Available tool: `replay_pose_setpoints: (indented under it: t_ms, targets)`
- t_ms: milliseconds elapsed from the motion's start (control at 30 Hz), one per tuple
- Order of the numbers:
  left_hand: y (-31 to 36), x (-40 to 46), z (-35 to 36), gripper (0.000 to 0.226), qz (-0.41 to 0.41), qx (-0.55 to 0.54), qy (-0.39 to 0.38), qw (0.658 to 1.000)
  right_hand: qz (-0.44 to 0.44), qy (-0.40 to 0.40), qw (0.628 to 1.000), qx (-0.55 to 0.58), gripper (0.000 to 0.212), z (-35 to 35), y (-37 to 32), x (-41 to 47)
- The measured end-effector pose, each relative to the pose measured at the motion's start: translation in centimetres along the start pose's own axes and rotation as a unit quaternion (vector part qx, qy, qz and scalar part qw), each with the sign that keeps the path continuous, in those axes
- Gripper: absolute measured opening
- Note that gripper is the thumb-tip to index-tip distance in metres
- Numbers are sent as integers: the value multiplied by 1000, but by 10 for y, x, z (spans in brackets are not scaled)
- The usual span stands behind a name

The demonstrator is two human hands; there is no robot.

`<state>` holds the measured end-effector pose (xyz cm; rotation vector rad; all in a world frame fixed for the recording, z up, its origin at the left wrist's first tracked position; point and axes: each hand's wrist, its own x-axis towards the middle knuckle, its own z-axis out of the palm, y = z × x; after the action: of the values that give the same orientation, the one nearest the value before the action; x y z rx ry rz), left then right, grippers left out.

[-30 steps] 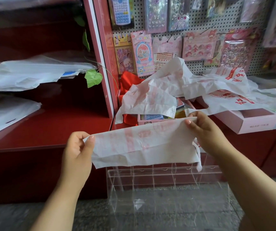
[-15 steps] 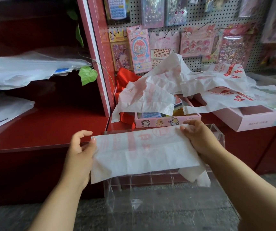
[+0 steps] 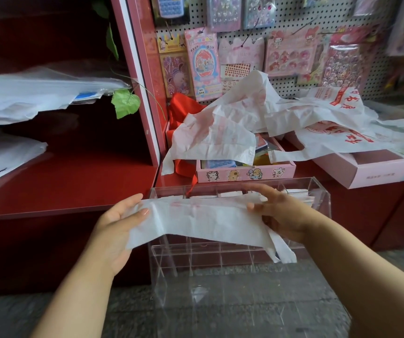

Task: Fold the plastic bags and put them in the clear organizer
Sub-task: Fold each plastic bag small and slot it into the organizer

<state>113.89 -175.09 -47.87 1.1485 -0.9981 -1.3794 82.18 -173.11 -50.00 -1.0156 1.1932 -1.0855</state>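
The person has a white, crinkled plastic bag with faint red print [image 3: 203, 222], folded into a long strip, stretched between both hands directly over the clear acrylic organizer with its divided compartments [image 3: 323, 193]. The left hand [image 3: 116, 222] pinches its end, thumb on top and fingers beneath. The right hand [image 3: 284, 215] carries the other end more loosely, fingers fairly straight and spread over and under the plastic, with the bag's handles trailing down just below that grip.

To do this fold well, it looks wise to keep the strip taut between the two grips, bring one end across to meet the other, and tuck those loose handles inside so the packet stays flat. A few folded white pieces already seem to stand in the organizer's far compartments, just beyond the right fingers, so the packet should end up narrow enough for one slot. Thin film springs open, so pressing each crease firmly should help.

Against the frame half a second back, the bag sits lower and flatter over the organizer, sagging in the middle, and the right hand has loosened from a pinch on the top edge to a spread-fingered hold. Beyond the hands, the heap of unfolded white bags [image 3: 281, 118] waits untouched on the pink boxes [image 3: 245, 173].
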Motion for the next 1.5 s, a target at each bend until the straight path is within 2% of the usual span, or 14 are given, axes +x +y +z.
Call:
replay_pose_setpoints:
  t_ms: [67,200,367,467,567,733,900,1000,1133,1233,1333,1467,1500]
  targets:
    - [1,0,0,30,10,15,-2,1000,-21,-26,998,46,32,2,-3,-3]
    - [2,0,0,17,10,36,13,999,-47,-21,998,39,17,3,-9,-7]
    - [5,-1,-4,25,21,65,-8,998,-62,12,998,14,33,5,-16,-14]
    - [6,-4,-7,27,18,97,-31,995,-68,34,996,-41,39,1,-20,-16]
    - [7,-4,-9,30,38,139,-35,989,-79,79,984,-141,34,-2,-20,-16]
    - [10,-4,-12,30,100,241,-5,965,-125,105,925,-344,28,-5,-21,-16]
    - [14,-3,-14,17,146,330,33,932,-140,105,899,-401,20,-2,-21,-15]
    - [19,-5,-11,19,176,361,41,915,-132,105,882,-439,10,-2,-20,-15]
    - [30,-7,-6,18,205,359,39,910,-97,84,879,-460,10,0,-18,-17]
    - [45,-10,4,13,180,285,4,941,-50,33,873,-485,7,3,-14,-16]
    - [62,-10,18,15,197,249,-12,948,-7,-14,869,-495,5,6,-10,-20]
    - [86,-13,48,11,236,274,-63,930,14,-67,902,-426,5,20,-8,-30]
    - [92,-15,57,11,241,279,-81,926,-1,-76,914,-399,12,26,-8,-33]
